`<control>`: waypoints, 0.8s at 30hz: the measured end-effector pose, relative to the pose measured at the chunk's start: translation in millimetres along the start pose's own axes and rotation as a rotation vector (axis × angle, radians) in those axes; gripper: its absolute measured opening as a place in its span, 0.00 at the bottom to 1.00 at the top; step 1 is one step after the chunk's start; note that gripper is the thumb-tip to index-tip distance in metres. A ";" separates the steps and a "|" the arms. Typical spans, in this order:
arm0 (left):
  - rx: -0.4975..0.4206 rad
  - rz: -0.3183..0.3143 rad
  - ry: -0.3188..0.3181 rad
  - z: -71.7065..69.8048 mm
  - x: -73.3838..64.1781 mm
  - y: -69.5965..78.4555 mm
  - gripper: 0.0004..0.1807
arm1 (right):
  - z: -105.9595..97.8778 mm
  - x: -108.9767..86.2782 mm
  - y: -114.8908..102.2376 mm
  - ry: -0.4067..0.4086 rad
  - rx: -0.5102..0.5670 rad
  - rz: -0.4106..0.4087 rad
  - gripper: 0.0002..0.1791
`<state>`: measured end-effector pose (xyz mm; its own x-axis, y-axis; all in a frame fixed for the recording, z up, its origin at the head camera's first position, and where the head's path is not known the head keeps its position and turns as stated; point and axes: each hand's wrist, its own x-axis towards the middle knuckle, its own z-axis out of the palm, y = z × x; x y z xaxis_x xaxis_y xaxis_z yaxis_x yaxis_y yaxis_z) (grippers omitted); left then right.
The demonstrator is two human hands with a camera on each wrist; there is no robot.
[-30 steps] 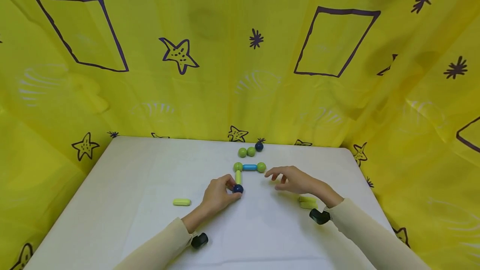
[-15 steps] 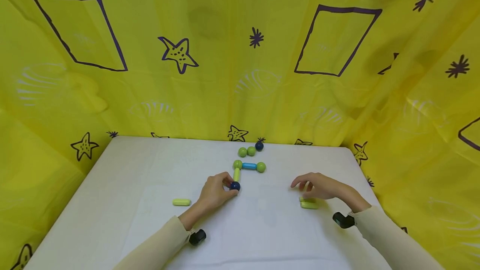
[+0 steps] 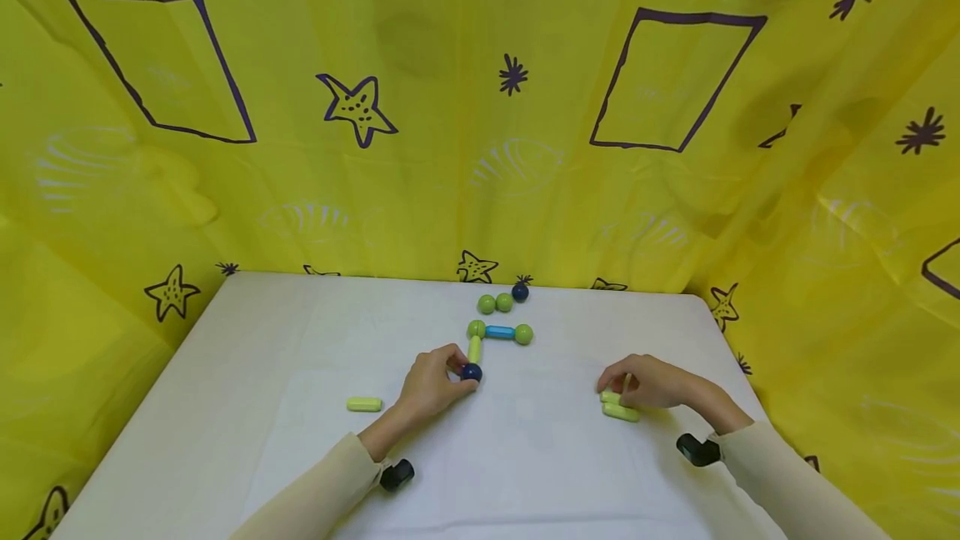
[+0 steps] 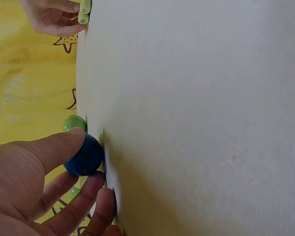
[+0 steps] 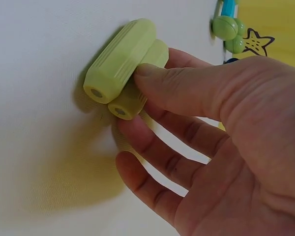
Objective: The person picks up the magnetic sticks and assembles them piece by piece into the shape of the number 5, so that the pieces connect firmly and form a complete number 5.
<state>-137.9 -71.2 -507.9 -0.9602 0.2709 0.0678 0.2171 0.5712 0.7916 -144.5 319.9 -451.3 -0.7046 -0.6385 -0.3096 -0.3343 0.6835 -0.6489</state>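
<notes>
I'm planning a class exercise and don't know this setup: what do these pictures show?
There is no robot: a person works bare-handed. The wide view is taken from the head; the close ones, from each wrist. On the white table, the left hand pinches a dark blue ball. On from it run a yellow rod, a green ball, a blue rod and another green ball. The right hand pinches a second yellow rod beside a third; a fourth lies far left. Farther back are two more green balls and another dark blue ball.
</notes>
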 end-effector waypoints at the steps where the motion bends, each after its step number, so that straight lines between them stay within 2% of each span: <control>1: 0.000 0.002 0.000 0.2 -0.3 -0.1 0.13 | 0.3 -0.1 0.4 0.002 -0.004 -0.003 0.17; 11: -0.002 0.009 0.005 0.7 -1.3 0.0 0.13 | 1.7 -0.9 1.6 0.013 -0.037 -0.050 0.15; 24: 0.022 0.008 0.005 -0.6 -0.4 2.1 0.14 | 1.0 -2.4 -2.2 0.022 -0.035 -0.015 0.14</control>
<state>-137.2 -70.6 -505.8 -0.9592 0.2720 0.0772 0.2287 0.5857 0.7776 -141.4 319.6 -449.8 -0.7126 -0.6413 -0.2844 -0.3666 0.6861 -0.6284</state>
